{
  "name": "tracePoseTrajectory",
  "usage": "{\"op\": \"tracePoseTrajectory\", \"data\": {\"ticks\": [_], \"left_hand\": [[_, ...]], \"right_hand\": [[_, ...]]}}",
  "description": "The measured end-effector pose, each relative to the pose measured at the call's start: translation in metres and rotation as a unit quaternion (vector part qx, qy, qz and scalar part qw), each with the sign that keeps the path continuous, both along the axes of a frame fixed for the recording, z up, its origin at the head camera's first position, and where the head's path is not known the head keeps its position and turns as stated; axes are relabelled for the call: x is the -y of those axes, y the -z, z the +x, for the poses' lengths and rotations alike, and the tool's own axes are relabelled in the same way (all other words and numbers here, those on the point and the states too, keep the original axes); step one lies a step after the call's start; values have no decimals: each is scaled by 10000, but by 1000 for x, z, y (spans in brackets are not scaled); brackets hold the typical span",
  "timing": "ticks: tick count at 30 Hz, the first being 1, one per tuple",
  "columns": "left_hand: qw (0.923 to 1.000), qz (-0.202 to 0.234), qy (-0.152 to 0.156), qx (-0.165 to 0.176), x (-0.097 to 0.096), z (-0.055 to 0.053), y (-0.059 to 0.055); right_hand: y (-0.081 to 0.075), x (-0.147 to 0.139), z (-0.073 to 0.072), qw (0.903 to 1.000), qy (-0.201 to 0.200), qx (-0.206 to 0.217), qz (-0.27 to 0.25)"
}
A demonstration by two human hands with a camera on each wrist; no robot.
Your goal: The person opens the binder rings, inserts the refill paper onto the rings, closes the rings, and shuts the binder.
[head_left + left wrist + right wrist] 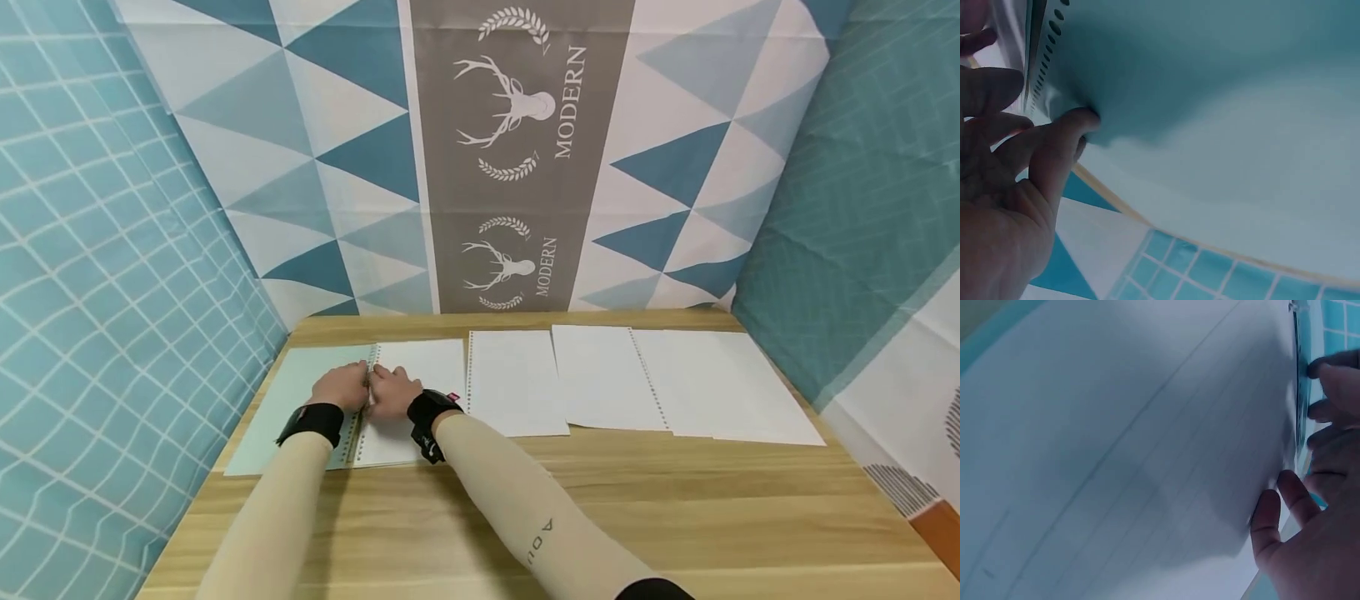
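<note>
A loose-leaf notebook lies opened out at the table's left, its pale green cover [281, 408] to the left and its white pages [427, 358] to the right. Both hands meet at its binding [348, 450]. My left hand [341, 387] pinches the cover beside its row of punched holes [1046, 57], with the thumb on the green face. From the page side, my right hand [393, 393] pinches the binding edge of the lined sheets [1147, 462]. The fingertips of both hands are close together, and they hide part of the binding.
Right of the notebook, several loose white sheets lie in a row: a single punched sheet [517, 383], then overlapping ones [611, 379] reaching the right side of the wooden table [600, 500]. Patterned cloth walls [360, 167] stand behind and at both sides.
</note>
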State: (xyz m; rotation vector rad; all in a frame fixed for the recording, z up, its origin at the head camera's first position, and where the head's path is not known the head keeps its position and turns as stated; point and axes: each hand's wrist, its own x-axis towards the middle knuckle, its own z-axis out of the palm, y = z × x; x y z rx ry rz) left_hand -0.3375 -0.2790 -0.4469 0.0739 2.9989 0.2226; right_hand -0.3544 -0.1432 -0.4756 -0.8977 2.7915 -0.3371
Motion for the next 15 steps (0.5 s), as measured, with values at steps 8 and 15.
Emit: {"op": "tracePoseTrajectory", "data": {"ticks": [8,15], "left_hand": [[9982,-559,-185,142,-12,-4,-1],[9979,-579,-243,181,-23,-13,2]], "right_hand": [[3,4,-5,9996,-120,169,181],[-8,-9,-11,9995,-27,176,272]]}}
